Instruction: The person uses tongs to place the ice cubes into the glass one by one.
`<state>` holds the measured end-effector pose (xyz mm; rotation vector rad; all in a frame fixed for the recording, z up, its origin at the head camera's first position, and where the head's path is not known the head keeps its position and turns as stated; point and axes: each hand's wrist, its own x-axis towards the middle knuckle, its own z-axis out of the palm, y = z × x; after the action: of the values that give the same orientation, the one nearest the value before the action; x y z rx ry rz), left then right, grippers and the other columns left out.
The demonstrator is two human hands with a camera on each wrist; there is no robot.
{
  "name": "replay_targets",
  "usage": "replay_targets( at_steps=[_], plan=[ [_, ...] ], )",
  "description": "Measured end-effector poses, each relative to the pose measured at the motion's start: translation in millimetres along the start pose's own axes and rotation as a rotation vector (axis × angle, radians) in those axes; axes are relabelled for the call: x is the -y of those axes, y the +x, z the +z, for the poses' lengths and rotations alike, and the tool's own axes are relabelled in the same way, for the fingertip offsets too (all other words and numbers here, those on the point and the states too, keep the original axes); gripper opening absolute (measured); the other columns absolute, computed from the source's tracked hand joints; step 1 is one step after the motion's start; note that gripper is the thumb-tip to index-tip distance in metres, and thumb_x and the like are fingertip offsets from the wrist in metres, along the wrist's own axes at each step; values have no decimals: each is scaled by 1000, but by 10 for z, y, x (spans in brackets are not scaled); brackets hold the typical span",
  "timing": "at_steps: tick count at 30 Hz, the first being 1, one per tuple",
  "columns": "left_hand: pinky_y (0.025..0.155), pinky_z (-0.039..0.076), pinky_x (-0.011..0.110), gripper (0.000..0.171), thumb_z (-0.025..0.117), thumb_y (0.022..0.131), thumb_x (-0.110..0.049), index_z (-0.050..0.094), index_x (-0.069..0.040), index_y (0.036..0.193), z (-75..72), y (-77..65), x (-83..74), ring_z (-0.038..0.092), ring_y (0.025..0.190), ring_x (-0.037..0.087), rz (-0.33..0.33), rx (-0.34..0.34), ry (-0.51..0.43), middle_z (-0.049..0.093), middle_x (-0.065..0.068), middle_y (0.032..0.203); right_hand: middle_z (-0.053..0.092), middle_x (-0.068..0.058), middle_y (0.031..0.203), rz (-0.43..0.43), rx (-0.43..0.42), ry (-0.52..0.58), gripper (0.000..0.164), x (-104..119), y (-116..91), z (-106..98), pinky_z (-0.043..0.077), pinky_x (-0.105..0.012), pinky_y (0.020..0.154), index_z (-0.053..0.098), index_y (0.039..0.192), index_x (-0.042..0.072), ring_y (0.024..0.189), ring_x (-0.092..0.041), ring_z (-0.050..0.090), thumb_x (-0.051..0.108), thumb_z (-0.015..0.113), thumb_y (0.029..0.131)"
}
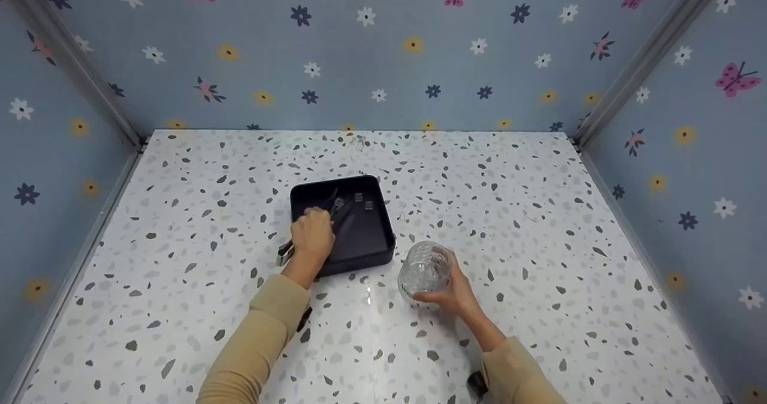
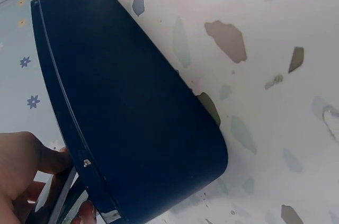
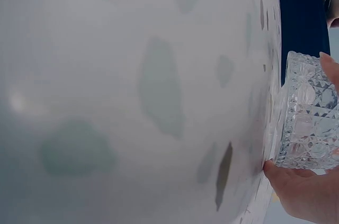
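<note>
My left hand (image 1: pixel 313 234) grips a pair of dark tongs (image 1: pixel 286 249) over the left side of a dark square tray (image 1: pixel 363 236). The tongs' arms reach into the tray, their tips around a small clear piece (image 1: pixel 339 202). Two clear cubes (image 1: pixel 368 205) lie on the tray floor near its back right. In the left wrist view, the tray's outer wall (image 2: pixel 122 91) hides most of the tongs. My right hand (image 1: pixel 458 290) holds a clear cut-patterned glass (image 3: pixel 310 113) by its side, thumb near the base, to the right of the tray.
White speckled tabletop (image 1: pixel 509 212) surrounds the tray and glass. Blue flowered panels (image 1: pixel 383 50) close off the back and both sides, with grey posts at the corners.
</note>
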<state>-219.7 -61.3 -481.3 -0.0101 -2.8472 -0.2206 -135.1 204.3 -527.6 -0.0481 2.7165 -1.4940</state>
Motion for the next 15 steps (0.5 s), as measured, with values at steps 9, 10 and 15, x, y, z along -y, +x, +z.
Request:
replay_targets(
  at_steps=[9, 10, 15],
  plan=[
    [50, 48, 41, 29, 65, 79, -17, 61, 10, 88, 38, 30, -22, 61, 64, 33, 13, -14, -6, 58, 19, 74, 43, -20, 126, -3, -8, -5, 98, 11, 5, 1, 30, -48, 95, 31, 130, 15, 115, -36, 41, 24, 86, 49],
    [50, 48, 41, 28, 64, 79, -16, 61, 10, 87, 42, 33, -21, 61, 64, 33, 16, -14, -4, 58, 19, 74, 43, -19, 126, -3, -9, -3, 98, 13, 3, 3, 30, -48, 95, 31, 130, 15, 115, -36, 41, 24, 86, 49],
    [50, 48, 40, 19, 62, 76, -7, 61, 10, 84, 58, 36, -22, 61, 62, 33, 25, -26, 7, 59, 19, 72, 44, -19, 125, -5, -9, 3, 98, 7, 2, 3, 31, -48, 94, 32, 130, 15, 114, -36, 42, 24, 86, 49]
  ],
)
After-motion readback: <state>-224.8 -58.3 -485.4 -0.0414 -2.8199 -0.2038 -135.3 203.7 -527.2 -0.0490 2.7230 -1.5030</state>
